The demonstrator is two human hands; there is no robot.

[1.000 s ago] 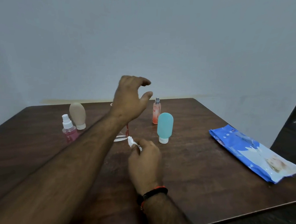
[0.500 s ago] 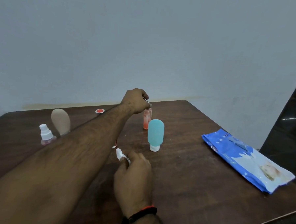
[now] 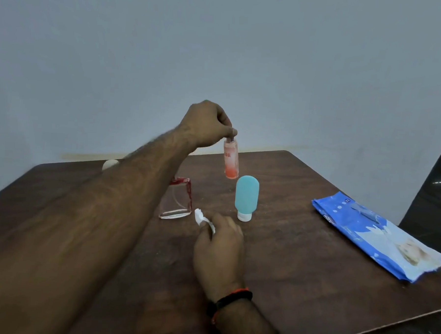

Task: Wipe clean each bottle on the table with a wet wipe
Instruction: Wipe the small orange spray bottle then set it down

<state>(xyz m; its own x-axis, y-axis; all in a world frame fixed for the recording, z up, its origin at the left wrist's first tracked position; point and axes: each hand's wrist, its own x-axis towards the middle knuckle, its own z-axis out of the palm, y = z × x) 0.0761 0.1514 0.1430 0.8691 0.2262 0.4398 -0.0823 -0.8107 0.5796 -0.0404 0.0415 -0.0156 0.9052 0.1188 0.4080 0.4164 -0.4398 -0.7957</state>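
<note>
1. While your left hand (image 3: 206, 125) holds the small orange spray bottle (image 3: 231, 159) above the desk (image 3: 299, 247), near the middle of the frame, the step in hand looks like the fetching of one more bottle for wiping. Your fingers (image 3: 225, 121) pinch it at the cap, so it hangs almost upright and touches nothing below.
2. Your right hand (image 3: 219, 246) rests low in the centre, and its fingers are curled around the white wet wipe (image 3: 203, 219); a small crumpled part of it shows at the upper left of the knuckles.
3. The teal squeeze bottle (image 3: 246, 195) stands on its white cap just below and right of the lifted bottle. The clear flat bottle with red trim (image 3: 178, 201) stands left of it, partly behind your forearm. At the left, only the top of a beige bottle (image 3: 110, 164) shows over the arm.
4. The blue wipe pack (image 3: 374, 233) lies at the right side of the frame, well apart from the bottles.
5. I judge that the next move calls for bringing bottle and wipe together in front of you. A hold by the cap alone is weak for rubbing, so a firmer hold on the body may be needed, then turn it inside the wipe.
6. Whether the other bottles are already clean I cannot tell.
</note>
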